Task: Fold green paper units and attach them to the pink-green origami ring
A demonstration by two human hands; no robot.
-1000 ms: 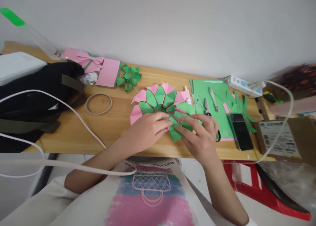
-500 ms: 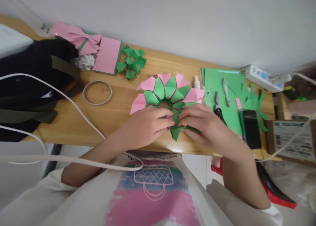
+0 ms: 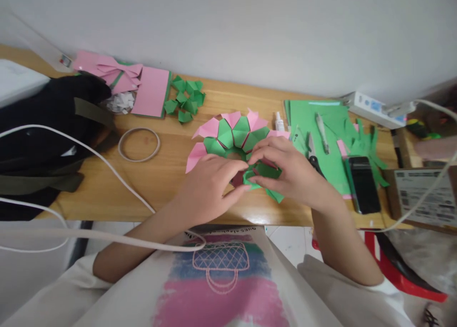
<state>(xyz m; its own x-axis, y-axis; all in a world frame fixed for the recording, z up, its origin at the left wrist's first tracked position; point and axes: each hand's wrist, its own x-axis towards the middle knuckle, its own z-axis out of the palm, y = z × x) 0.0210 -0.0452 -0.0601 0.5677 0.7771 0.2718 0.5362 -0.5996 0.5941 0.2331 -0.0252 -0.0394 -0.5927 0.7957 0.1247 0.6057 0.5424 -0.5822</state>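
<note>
A ring of folded green and pink paper [image 3: 241,132] lies on the wooden table in front of me, green pieces inside and pink points outside. At its near side, a green folded paper piece [image 3: 252,180] sits between my hands. My left hand [image 3: 210,186] pinches its left edge with thumb and forefinger. From the right, my right hand [image 3: 291,172] grips the same piece, thumb below and fingers above. Both hands hide the ring's near part, so I cannot tell whether the piece is joined to it.
Loose green folded pieces [image 3: 186,98] and pink paper sheets [image 3: 152,91] lie at the back left, near a tape-like ring [image 3: 139,144]. A glue bottle [image 3: 279,122], scissors [image 3: 312,153], green sheets [image 3: 300,110] and a phone [image 3: 363,184] are at right. White cables cross the left side.
The green piece's pointed end has swung from hanging toward me to pointing right. My right hand has opened wider around it and the left fingers have shifted. The view has tilted slightly.
</note>
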